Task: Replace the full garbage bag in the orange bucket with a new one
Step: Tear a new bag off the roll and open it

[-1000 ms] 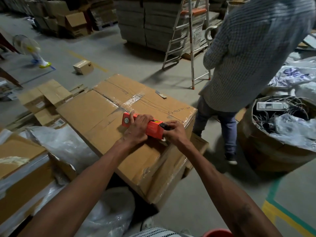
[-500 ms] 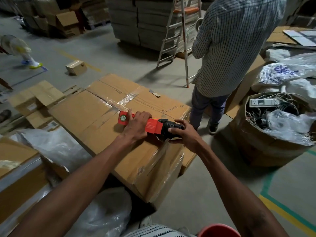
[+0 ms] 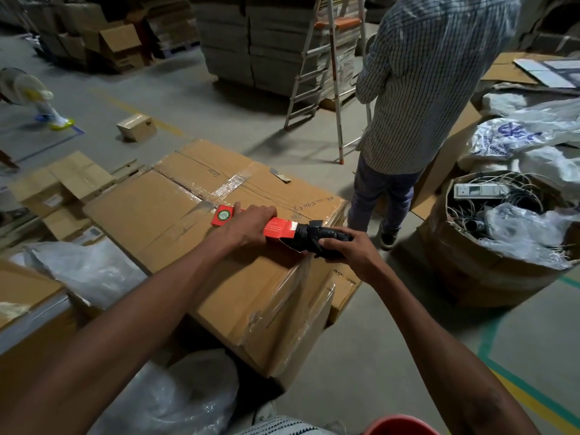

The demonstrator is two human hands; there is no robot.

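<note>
Pinning the red box [image 3: 248, 221] flat against the top of the big cardboard carton [image 3: 175, 221], the left hand [image 3: 248, 229] lies over its middle with fingers pressed down, which looks meant to keep the box from sliding while its contents are drawn out. The right hand [image 3: 348, 251] is closed around a black roll of garbage bags [image 3: 310, 238], which sticks out of the box's torn right end, past the carton's near right edge. Judging by this, the step in hand is fetching a new bag, so the swap itself has not begun. The orange bucket [image 3: 398, 426] shows only as a rim at the near bottom edge, right of centre; whether a full bag sits in it cannot be told. To the right, a round cardboard drum [image 3: 464, 277] holds tangled wires, a white socket strip and clear plastic. A person in a striped shirt [image 3: 430, 83] stands on the far side of the carton, near a stepladder [image 3: 317, 67]. The roll may snag on the ragged box mouth, so a straight pull seems wise.
</note>
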